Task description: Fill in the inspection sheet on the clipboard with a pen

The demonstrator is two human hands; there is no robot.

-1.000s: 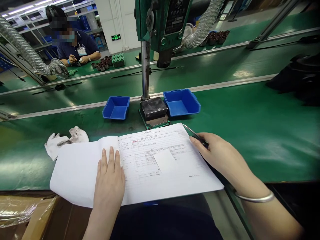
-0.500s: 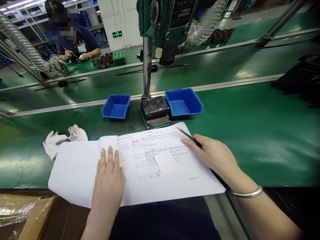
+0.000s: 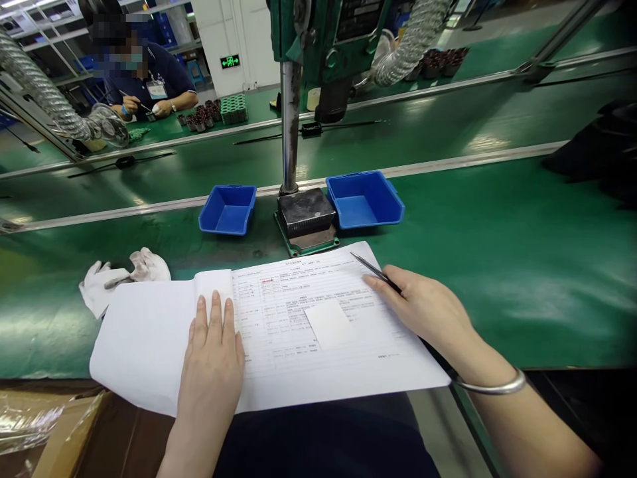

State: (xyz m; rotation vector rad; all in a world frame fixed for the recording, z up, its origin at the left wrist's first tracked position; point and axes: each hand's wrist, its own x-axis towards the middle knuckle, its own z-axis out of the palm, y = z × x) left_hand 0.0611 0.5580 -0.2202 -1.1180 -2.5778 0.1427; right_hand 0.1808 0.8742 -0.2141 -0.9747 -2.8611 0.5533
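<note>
Printed sheets of paper [image 3: 343, 372] lie unfolded across the front of the green workbench, overhanging its near edge. My left hand [image 3: 212, 358] rests flat on them near the fold, fingers stretched out. A dark pen [image 3: 373, 267] is gripped in my right hand [image 3: 430, 302], its tip pointing up and left over the top right of the page. A small blank white slip [image 3: 328, 324] covers part of the printed text. White work gloves [image 3: 149, 265] lie partly beside the paper's upper left corner.
Behind the paper stands a green drill press [image 3: 306, 212] with a metal block on its base. A blue bin [image 3: 227, 211] is left of it, another blue bin [image 3: 365, 199] right. A co-worker [image 3: 149, 79] sits across the bench. A cardboard box [image 3: 64, 431] is at lower left.
The view has shifted slightly. Both hands, the pen and the paper keep nearly the same places relative to one another.
</note>
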